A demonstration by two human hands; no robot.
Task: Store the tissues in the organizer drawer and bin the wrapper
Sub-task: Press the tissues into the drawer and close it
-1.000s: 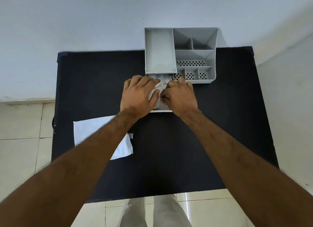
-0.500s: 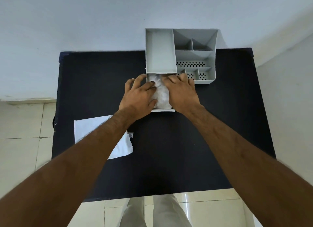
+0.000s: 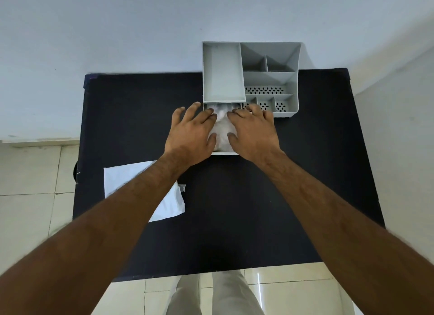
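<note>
Head view, looking down on a black table (image 3: 234,220) set against a pale wall.

Grey plastic organizer (image 3: 270,79) stands at the table's far edge, touching or close to the wall. Left part: one long open tray. Right part: several smaller compartments, the nearer ones with perforated floors. No brand, label or writing readable anywhere on it.

Drawer (image 3: 223,153) is pulled out toward the person from under the long tray; only its white front lip and a strip of its interior show between the hands. Tissues (image 3: 222,126), white and crumpled, lie inside the drawer.

Left hand (image 3: 191,136): palm down, fingers spread and nearly straight, lying over the drawer's left side, inner fingers and thumb on the tissues. Right hand (image 3: 253,133): palm down, fingers spread, over the drawer's right side, thumb and forefinger on the tissues, outer fingertips reaching the organizer's front. Neither hand is curled round anything; both are flat and pressing. The hands are close together, with a narrow gap of tissue showing between them.

Wrapper (image 3: 169,202): flat, white, lying on the table's near-left area, partly under the left forearm, well apart from the drawer. No print legible on it.

Below the table edge: pale floor tiles and the person's light trousers (image 3: 218,296).
</note>
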